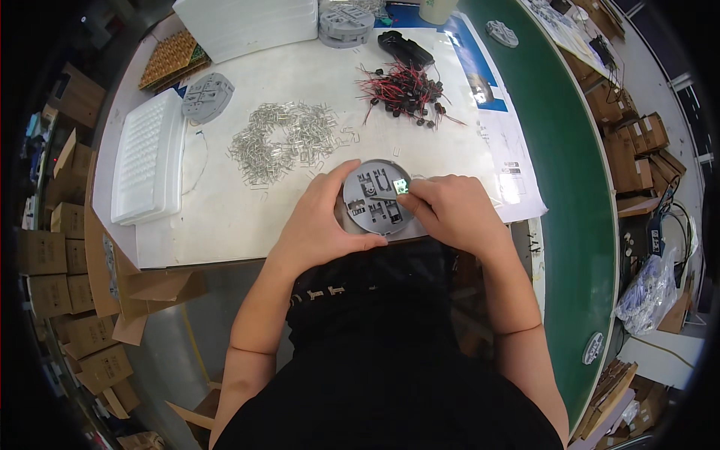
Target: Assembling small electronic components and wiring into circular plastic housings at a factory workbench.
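At the table's near edge my left hand (315, 221) grips a round grey plastic housing (358, 206), thumb along its near rim and fingers around the far left side. Its inner face is turned up, showing slots and compartments with metal pieces in some of them. Over the housing's right side, my right hand (459, 210) pinches a small square piece (400, 185), bright green and white with glare, that looks like a circuit board. Whether this piece touches the housing I cannot tell. The right fingertips are partly hidden. Beyond my left hand lies a loose pile of bent metal clips (262, 150).
Black round components with red wires (405, 94) lie heaped at the far right, beside a black object (405, 49). White foam trays (150, 157) and a grey housing (208, 97) sit left. More housings (346, 26) are stacked at the back. A green belt (555, 150) runs along the right.
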Demonstrator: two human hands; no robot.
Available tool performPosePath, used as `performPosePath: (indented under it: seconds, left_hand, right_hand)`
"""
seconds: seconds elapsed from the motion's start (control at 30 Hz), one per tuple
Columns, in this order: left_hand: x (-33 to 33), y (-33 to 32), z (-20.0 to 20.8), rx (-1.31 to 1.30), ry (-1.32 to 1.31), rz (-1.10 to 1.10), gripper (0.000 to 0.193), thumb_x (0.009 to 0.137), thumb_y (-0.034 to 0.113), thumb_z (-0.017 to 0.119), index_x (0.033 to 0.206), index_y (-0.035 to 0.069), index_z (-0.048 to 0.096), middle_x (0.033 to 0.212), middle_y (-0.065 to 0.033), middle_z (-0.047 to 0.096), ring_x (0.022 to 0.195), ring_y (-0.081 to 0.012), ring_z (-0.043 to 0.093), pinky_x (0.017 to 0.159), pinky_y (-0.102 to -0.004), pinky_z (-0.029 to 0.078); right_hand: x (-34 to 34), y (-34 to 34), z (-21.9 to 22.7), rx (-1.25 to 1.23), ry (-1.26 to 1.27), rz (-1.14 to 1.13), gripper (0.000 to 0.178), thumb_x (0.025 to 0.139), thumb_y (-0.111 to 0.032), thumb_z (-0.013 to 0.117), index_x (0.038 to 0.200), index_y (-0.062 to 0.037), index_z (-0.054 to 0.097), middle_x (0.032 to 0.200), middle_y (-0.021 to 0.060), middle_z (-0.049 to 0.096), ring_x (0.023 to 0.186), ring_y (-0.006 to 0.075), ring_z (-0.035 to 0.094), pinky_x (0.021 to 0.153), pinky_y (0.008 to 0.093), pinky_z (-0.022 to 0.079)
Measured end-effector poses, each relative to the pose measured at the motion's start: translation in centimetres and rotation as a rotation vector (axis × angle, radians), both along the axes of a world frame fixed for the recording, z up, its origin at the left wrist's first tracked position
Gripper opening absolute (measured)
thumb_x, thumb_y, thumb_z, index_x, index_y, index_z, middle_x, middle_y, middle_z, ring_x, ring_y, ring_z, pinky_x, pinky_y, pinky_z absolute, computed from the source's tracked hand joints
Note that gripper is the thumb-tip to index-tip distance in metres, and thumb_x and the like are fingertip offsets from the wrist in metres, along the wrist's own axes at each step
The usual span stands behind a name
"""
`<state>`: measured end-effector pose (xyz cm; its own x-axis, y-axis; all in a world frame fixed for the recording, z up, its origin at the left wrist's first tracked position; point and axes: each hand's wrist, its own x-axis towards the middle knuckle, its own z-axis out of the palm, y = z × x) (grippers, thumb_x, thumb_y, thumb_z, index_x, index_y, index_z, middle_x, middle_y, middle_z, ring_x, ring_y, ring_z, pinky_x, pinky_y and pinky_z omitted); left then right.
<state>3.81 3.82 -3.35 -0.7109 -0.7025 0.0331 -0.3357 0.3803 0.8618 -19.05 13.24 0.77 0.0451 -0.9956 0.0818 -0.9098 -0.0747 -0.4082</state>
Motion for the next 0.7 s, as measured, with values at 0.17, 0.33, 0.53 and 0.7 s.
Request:
performPosePath:
  seconds: [0.17, 0.33, 0.53, 0.7]
  left_hand:
    - [0.0, -1.9, -1.0, 0.025, 0.139, -0.12, 0.103, 0.063, 0.032, 0.094, 0.152, 0.007, 0.049, 0.13, -0.0208, 0.063, 0.117, -0.0366, 0.061, 0.102, -0.0434, 0.051]
    - [-0.1, -1.9, -0.3, -0.064, 0.009, -0.158, 0.101, 0.061, 0.028, 0.088, 0.152, 0.009, 0.05, 0.123, -0.019, 0.065, 0.112, -0.0361, 0.062, 0.1, -0.043, 0.051]
    - [0.0, -1.8, -0.8, -0.127, 0.096, -0.156, 0.1, 0.06, 0.028, 0.086, 0.152, 0.009, 0.051, 0.119, -0.0174, 0.067, 0.107, -0.036, 0.062, 0.099, -0.0439, 0.05]
    - [-0.1, -1.8, -0.9, -0.103, 0.095, -0.156, 0.1, 0.06, 0.028, 0.086, 0.152, 0.009, 0.051, 0.12, -0.0178, 0.067, 0.108, -0.0359, 0.062, 0.1, -0.0441, 0.05]
  right_hand:
    - [0.6, -0.6, 0.1, 0.066, 0.126, 0.07, 0.039, 0.102, -0.034, 0.063, 0.076, -0.0062, 0.07, 0.068, 0.0166, 0.069, 0.066, 0.039, 0.069, 0.062, 0.0505, 0.053]
    - [1.0, -0.9, -0.7, 0.104, 0.074, 0.107, 0.041, 0.102, -0.035, 0.063, 0.074, -0.0055, 0.07, 0.068, 0.0176, 0.069, 0.067, 0.0394, 0.069, 0.063, 0.0503, 0.054]
    - [1.3, -1.4, -0.2, 0.188, 0.083, 0.078, 0.041, 0.103, -0.035, 0.063, 0.075, -0.0052, 0.072, 0.07, 0.0186, 0.069, 0.069, 0.0406, 0.069, 0.066, 0.0513, 0.055]
    - [1.1, -1.7, -0.3, 0.247, 0.012, 0.094, 0.04, 0.103, -0.035, 0.062, 0.081, -0.0041, 0.074, 0.074, 0.0207, 0.07, 0.072, 0.0416, 0.07, 0.069, 0.0524, 0.056]
